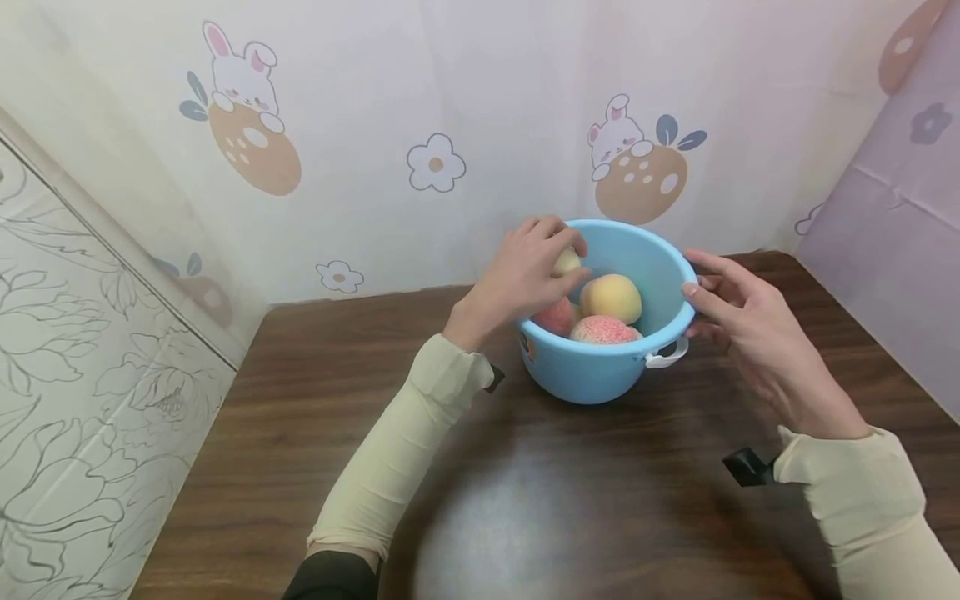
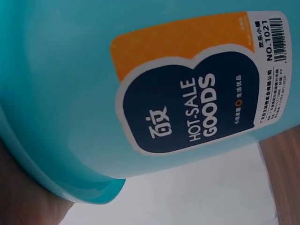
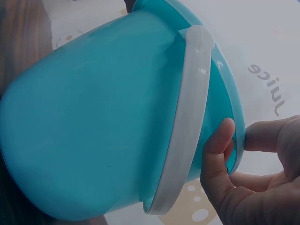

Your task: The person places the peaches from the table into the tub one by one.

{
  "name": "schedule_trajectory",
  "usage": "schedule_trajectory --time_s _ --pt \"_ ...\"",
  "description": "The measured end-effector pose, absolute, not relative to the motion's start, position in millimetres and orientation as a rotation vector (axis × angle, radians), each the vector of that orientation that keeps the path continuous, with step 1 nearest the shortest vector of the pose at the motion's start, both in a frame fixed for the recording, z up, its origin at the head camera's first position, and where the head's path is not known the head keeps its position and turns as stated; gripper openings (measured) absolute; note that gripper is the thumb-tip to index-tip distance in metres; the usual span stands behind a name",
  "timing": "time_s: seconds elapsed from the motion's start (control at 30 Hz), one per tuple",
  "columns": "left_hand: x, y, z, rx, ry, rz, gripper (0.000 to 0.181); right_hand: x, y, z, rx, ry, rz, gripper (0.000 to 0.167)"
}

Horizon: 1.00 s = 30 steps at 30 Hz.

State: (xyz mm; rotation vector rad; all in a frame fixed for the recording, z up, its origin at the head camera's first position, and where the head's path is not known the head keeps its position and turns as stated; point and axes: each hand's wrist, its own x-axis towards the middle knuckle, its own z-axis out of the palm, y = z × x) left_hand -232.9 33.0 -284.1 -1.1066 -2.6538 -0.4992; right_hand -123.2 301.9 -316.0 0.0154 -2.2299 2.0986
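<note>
A light blue bucket (image 1: 588, 371) stands on the wooden table, holding several peaches. My left hand (image 1: 525, 262) reaches over its left rim, fingers curled round a pale yellow peach (image 1: 567, 262) just inside. Below that lie a yellow peach (image 1: 612, 298), a speckled pink one (image 1: 602, 329) and a red one (image 1: 555, 317), partly hidden by the hand. On the other side my right hand (image 1: 757, 333) pinches the bucket's rim between thumb and fingers. The left wrist view is filled by the bucket's label (image 2: 192, 93); only a blurred bit of the hand shows there.
A white handle (image 3: 187, 126) hangs down the bucket's outer side, close to the right hand. The brown table (image 1: 337, 417) meets a curtain (image 1: 480, 108) printed with rabbits and flowers right behind the bucket. A patterned white panel (image 1: 90, 417) borders the left side.
</note>
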Motion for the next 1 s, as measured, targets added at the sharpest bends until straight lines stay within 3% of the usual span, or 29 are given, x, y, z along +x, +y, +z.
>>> schedule_trajectory --time_s 0.47,1.0 --pt "-231.3 32.6 -285.2 -1.080 -2.586 -0.556 0.021 -122.7 302.7 -316.3 0.026 -2.258 2.070 0.064" --pt "-232.4 31.2 -283.2 -1.114 -2.736 -0.636 0.044 -123.1 303.7 -316.6 0.049 -2.231 2.102 0.065"
